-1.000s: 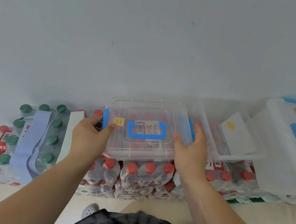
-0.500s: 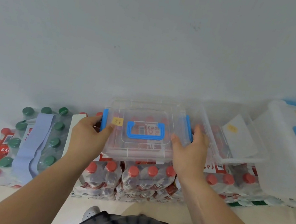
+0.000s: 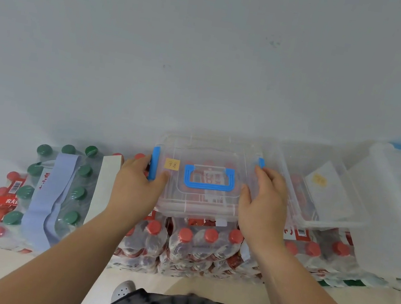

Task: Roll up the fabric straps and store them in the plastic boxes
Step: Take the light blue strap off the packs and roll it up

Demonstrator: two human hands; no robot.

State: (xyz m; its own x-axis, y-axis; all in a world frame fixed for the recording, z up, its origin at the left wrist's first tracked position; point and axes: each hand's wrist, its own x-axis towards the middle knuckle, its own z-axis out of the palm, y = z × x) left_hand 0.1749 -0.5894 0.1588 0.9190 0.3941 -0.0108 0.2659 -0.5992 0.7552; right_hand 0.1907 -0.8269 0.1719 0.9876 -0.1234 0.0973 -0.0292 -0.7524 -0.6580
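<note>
Atop bottle packs [image 3: 202, 246], the box [image 3: 212, 205] sits clasped between left hand [image 3: 136, 190] and right hand [image 3: 263, 210].

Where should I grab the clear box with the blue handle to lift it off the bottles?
Grip the box by its two short sides, coming in from left and right, as the left hand and right hand do beside the blue latches. The handle lies flat on top, so you would probably have to hook it up from above first.
</note>
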